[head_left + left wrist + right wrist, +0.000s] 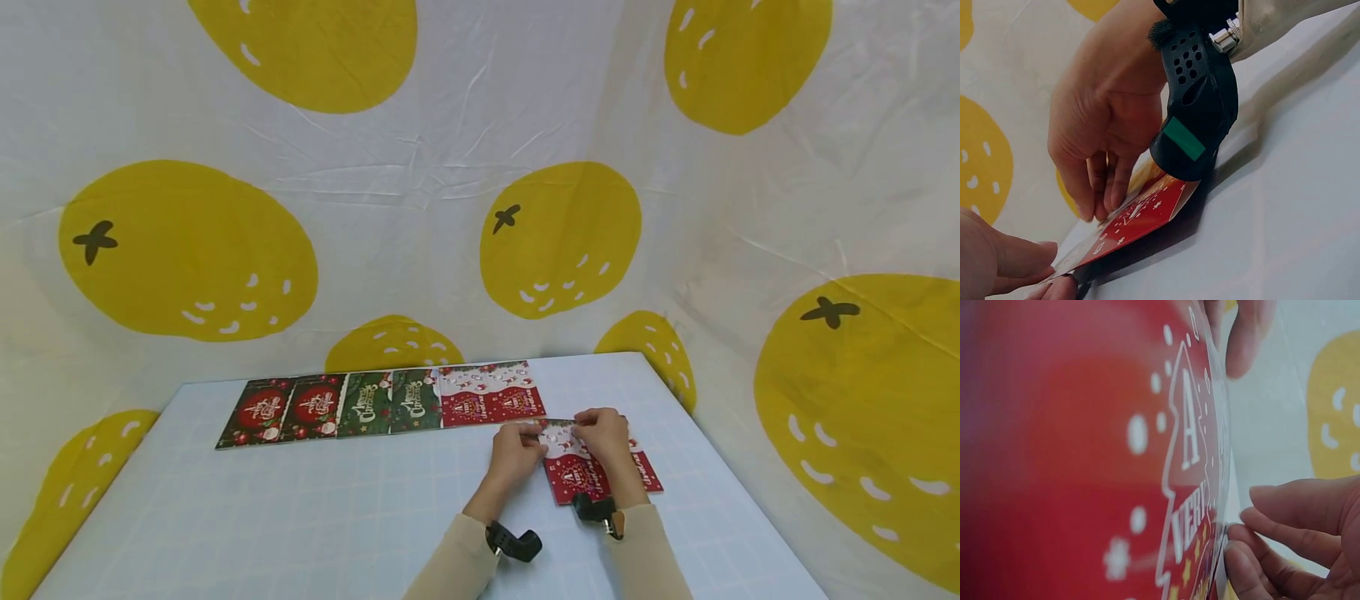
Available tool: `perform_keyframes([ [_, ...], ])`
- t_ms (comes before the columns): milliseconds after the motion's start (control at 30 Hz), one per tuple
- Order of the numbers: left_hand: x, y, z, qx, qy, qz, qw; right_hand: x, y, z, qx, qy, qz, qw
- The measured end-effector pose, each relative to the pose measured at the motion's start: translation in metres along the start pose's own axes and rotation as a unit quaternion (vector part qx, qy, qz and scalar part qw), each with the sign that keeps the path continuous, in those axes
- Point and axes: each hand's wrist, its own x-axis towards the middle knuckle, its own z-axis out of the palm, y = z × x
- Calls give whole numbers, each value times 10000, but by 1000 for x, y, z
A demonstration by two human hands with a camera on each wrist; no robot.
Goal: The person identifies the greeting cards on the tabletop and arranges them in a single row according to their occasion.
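A red-and-white Christmas card (570, 475) lies at the right of the table; the left wrist view shows its red end raised above the cloth. At its left edge my left hand (513, 454) pinches it, thumb (1038, 251) above and a finger (1063, 287) below. My right hand (606, 437) reaches over the card, and its fingertips (1235, 559) touch the white end, the thumb apart from it. A second card with the same print (647, 471) shows beside the first, partly hidden under my right wrist.
Along the far edge lie red cards (307, 408), green cards (367, 404) and red-and-white cards (491, 396) in a row of pairs. The table (300, 525) has a pale blue checked cloth. Behind hangs a white curtain (420, 250) with yellow fruit.
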Motion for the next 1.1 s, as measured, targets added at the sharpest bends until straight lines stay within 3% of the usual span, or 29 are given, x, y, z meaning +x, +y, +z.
perform_keyframes([
  [400,0,-4,6,148,306,573,9978,-2,-3,-1,-52,-1,-119,9999],
  [1100,0,-6,-4,-303,475,376,9977,-3,-3,-3,84,16,-82,9999],
])
